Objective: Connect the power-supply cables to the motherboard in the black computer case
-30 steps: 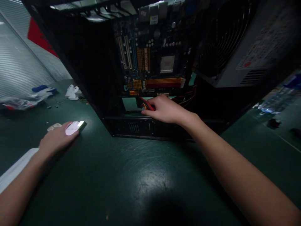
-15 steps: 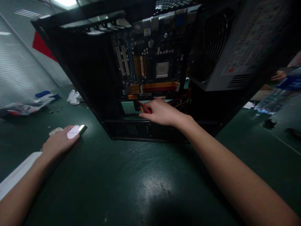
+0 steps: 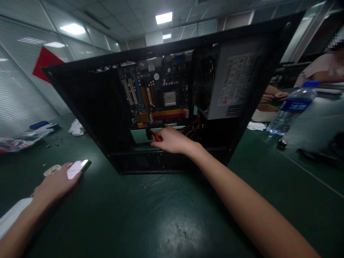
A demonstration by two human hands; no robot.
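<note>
A black computer case [image 3: 88, 96] stands upright before me, its side open. Inside it are a motherboard [image 3: 158, 91] and a grey power supply [image 3: 233, 82]. Reaching into the lower part of the case, my right hand [image 3: 173, 139] is closed round a bundle of red, yellow and black cables [image 3: 157, 137] with a dark connector at its end. My left hand [image 3: 55, 182] rests low over the table at the left, gripping a smartphone [image 3: 77, 168] with a bright screen and a green edge. Its fingertips under the phone are hidden.
A plastic water bottle [image 3: 294, 107] stands at the right near a small box [image 3: 264, 113] and white paper [image 3: 256, 126]. Another person's hands [image 3: 274, 95] are behind them. Plastic bags [image 3: 27, 138] and a white item [image 3: 77, 127] lie left on the green table [image 3: 129, 215].
My view has tilted up, showing more of the ceiling and of the person at right. Both hands keep their holds, with little movement relative to the case and table.
</note>
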